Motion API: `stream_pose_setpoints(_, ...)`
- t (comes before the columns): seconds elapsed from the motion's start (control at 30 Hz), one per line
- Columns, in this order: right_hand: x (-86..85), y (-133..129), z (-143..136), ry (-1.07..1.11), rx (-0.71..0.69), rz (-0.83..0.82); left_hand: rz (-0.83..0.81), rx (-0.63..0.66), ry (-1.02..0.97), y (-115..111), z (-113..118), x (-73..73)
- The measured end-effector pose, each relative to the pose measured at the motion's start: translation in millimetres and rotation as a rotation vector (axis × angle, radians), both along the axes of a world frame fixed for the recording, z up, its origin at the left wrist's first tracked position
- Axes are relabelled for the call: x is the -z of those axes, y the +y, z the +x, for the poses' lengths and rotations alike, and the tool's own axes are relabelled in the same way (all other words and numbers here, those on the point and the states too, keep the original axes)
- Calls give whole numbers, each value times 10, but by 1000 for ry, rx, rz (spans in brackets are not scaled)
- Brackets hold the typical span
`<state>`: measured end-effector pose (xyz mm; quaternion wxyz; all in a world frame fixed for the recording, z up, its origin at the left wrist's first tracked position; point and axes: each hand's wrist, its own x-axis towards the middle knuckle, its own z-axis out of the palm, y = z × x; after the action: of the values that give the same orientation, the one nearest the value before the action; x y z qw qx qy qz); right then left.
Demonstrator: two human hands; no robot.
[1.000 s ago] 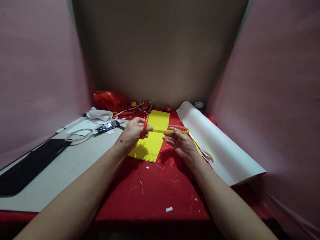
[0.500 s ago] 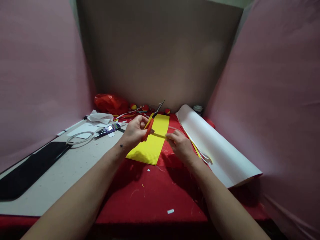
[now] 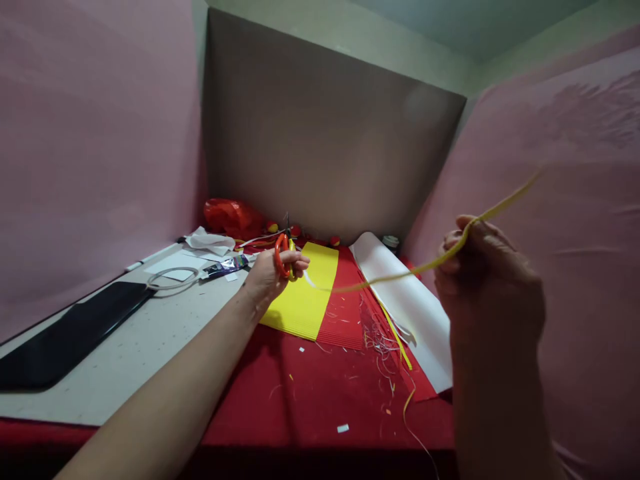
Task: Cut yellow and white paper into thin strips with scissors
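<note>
My left hand is closed around scissors with red and yellow handles, blades pointing up and away. A long yellow strip runs from beside the left fingers to my right hand, which pinches it, raised high at the right. Its free end sticks out past the right fingers toward the upper right. Below the left hand lies a yellow ribbed sheet, beside a red ribbed sheet.
A white roll lies at the right, with thin strips and thread scraps beside it. At the left are a grey board, a black flat object and a cable loop. A red plastic bag sits at the back.
My right hand has moved right and up, stretching the yellow strip across the view. The scissors in my left hand have turned more upright. The camera view has shifted.
</note>
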<state>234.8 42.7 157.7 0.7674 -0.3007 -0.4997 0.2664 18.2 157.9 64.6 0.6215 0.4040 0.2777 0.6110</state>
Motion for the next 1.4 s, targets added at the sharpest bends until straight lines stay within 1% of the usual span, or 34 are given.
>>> stream_pose_setpoints(0.03, -62, -6, 23, 27, -82, -102, 12, 8, 16, 1, -18, -7)
stream_pose_setpoints(0.07, -80, 24, 37, 49, -147, -203, 23, 13, 47, 9, -35, -5)
stream_pose_setpoints(0.1, -53, 88, 40, 71, -210, -303, 32, 21, 86, 23, -50, 8)
stream_pose_setpoints(0.13, 17, 181, 29, 94, -279, -400, 39, 34, 125, 45, -62, 30)
stream_pose_setpoints(0.17, 123, 295, 7, 116, -320, -460, 47, 51, 158, 70, -71, 59)
stream_pose_setpoints(0.2, 259, 421, -24, 154, -330, -494, 57, 69, 183, 98, -77, 92)
stream_pose_setpoints(0.3, 731, 783, -127, 311, -329, -636, 89, 104, 263, 158, -93, 157)
stream_pose_setpoints(0.37, 1010, 954, -168, 364, -342, -663, 113, 89, 346, 157, -112, 140)
stream_pose_setpoints(0.43, 1215, 1056, -172, 352, -351, -640, 122, 40, 454, 130, -138, 77)
stream_pose_setpoints(0.5, 1349, 1109, -150, 305, -363, -600, 118, -46, 579, 97, -162, -2)
stream_pose_setpoints(0.57, 1435, 1141, -123, 285, -362, -574, 139, -130, 680, 70, -170, -60)
stream_pose_setpoints(0.63, 1496, 1165, -108, 306, -356, -560, 175, -174, 757, 42, -147, -81)
stream_pose_setpoints(0.7, 1541, 1179, -111, 345, -361, -551, 195, -147, 837, -7, -83, -70)
stream_pose_setpoints(0.77, 1574, 1179, -128, 377, -377, -547, 191, -38, 903, -91, 20, -45)
stream_pose_setpoints(0.8, 1585, 1173, -137, 386, -386, -543, 174, 41, 920, -142, 80, -32)
stream_pose_setpoints(0.87, 1597, 1155, -152, 390, -400, -530, 92, 179, 921, -247, 199, -11)
stream_pose_setpoints(0.9, 1599, 1145, -156, 388, -404, -526, 42, 228, 930, -292, 250, -1)
stream_pose_setpoints(0.93, 1599, 1135, -158, 389, -408, -521, 19, 247, 951, -326, 290, 11)
stream_pose_setpoints(0.97, 1598, 1126, -158, 392, -410, -518, 31, 245, 992, -347, 319, 26)
stream_pose_setpoints(1.0, 1596, 1119, -156, 393, -413, -516, 73, 215, 1052, -355, 337, 45)
stream_pose_setpoints(1.1, 1592, 1103, -153, 364, -431, -508, 281, 21, 1321, -314, 342, 124)
stream_pose_setpoints(1.13, 1590, 1098, -154, 346, -440, -506, 328, -42, 1426, -290, 337, 157)
stream_pose_setpoints(1.17, 1588, 1091, -157, 330, -447, -506, 353, -81, 1526, -265, 333, 192)
stream_pose_setpoints(1.23, 1581, 1073, -169, 311, -465, -498, 361, -96, 1680, -219, 328, 267)
stream_pose_setpoints(1.3, 1568, 1050, -183, 302, -484, -483, 360, -84, 1733, -179, 325, 348)
stream_pose_setpoints(1.4, 1547, 1018, -199, 288, -493, -470, 329, -117, 1709, -136, 319, 449)
